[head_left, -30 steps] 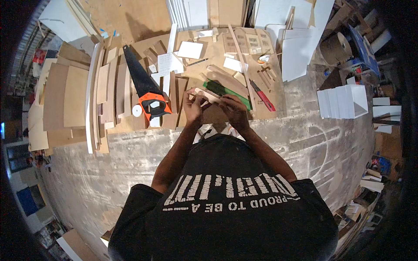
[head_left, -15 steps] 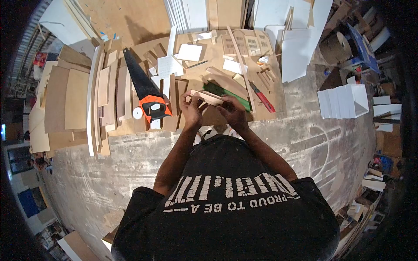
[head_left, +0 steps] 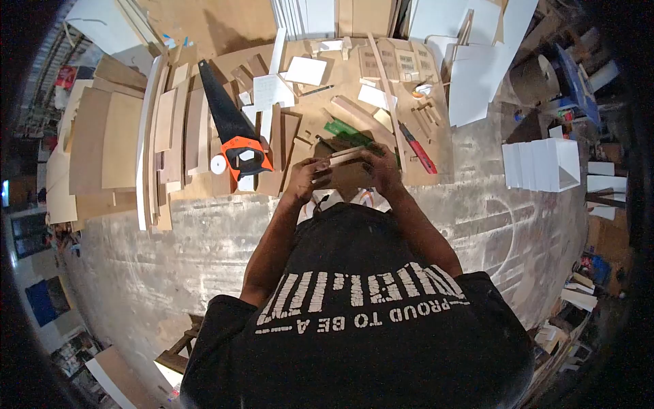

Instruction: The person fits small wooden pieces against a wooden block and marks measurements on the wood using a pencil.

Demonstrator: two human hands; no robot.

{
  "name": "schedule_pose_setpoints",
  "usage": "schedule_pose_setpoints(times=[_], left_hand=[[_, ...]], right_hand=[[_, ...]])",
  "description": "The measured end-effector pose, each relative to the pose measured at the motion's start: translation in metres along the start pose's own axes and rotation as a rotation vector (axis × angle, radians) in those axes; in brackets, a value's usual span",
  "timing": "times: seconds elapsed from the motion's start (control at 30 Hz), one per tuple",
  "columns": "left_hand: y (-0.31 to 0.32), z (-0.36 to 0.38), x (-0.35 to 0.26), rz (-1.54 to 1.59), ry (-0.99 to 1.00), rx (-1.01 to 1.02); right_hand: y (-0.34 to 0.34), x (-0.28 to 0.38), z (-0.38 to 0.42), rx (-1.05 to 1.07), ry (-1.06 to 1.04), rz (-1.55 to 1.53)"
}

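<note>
A small wooden strip [head_left: 347, 157] is held up between my two hands, above the near edge of the worktable. My left hand [head_left: 308, 180] grips its left end, the fingers closed. The right end is pinched by my right hand [head_left: 383, 168]. Just beyond lies a green tool or block [head_left: 349, 132], partly covered by my right hand and the strip. A longer wooden piece [head_left: 361, 114] rests behind it. To the left lies a handsaw [head_left: 235, 129] with a black blade and orange handle. A red utility knife [head_left: 417, 148] lies right of my right hand.
Wooden boards [head_left: 109, 136] are stacked on the left of the worktable [head_left: 436, 174]. Paper sheets [head_left: 272, 91], a pen [head_left: 317, 90], a tape roll [head_left: 422, 90] and a long thin strip [head_left: 387, 95] lie farther back. White boxes [head_left: 541, 165] stand on the floor at right.
The strip has turned so that its right end now points farther from me. My right hand has moved right and away, my left hand slightly nearer. The view has shifted a little.
</note>
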State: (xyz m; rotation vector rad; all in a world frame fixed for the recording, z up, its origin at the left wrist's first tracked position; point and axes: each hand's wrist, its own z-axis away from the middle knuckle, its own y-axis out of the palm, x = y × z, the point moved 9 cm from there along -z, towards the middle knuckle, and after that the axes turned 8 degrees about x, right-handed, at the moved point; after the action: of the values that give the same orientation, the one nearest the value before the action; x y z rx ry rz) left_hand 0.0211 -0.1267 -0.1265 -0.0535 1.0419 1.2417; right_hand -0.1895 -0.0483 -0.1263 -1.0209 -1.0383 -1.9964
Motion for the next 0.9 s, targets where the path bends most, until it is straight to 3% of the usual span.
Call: schedule_pose_setpoints(times=[0.1, 0.17, 0.3, 0.5, 0.6, 0.7, 0.77, 0.9], left_hand=[[-0.014, 0.002, 0.027, 0.064, -0.149, 0.038], [-0.034, -0.009, 0.05, 0.12, -0.204, 0.078], [-0.044, -0.005, 0.05, 0.124, -0.167, 0.015], [-0.062, -0.01, 0.03, -0.217, -0.071, -0.087], [-0.069, -0.016, 0.015, -0.403, 0.034, -0.132], [-0.075, -0.021, 0.002, -0.611, 0.096, -0.177], [-0.078, -0.024, -0.004, -0.824, 0.103, -0.223], [-0.043, -0.014, -0.039, -1.222, 0.173, -0.147]], right_hand=[[-0.009, -0.013, -0.009, 0.015, 0.078, 0.192], [-0.006, -0.023, -0.004, 0.013, 0.118, 0.06], [-0.012, -0.046, 0.005, 0.032, 0.337, 0.129], [-0.016, -0.076, 0.011, -0.117, 0.332, 0.128], [-0.026, -0.103, -0.007, -0.055, 0.146, 0.146], [0.0, -0.057, 0.014, -0.147, 0.072, 0.525], [0.0, -0.06, 0.013, -0.194, 0.109, 0.68], [0.016, -0.039, 0.021, -0.339, 0.129, 1.048]])
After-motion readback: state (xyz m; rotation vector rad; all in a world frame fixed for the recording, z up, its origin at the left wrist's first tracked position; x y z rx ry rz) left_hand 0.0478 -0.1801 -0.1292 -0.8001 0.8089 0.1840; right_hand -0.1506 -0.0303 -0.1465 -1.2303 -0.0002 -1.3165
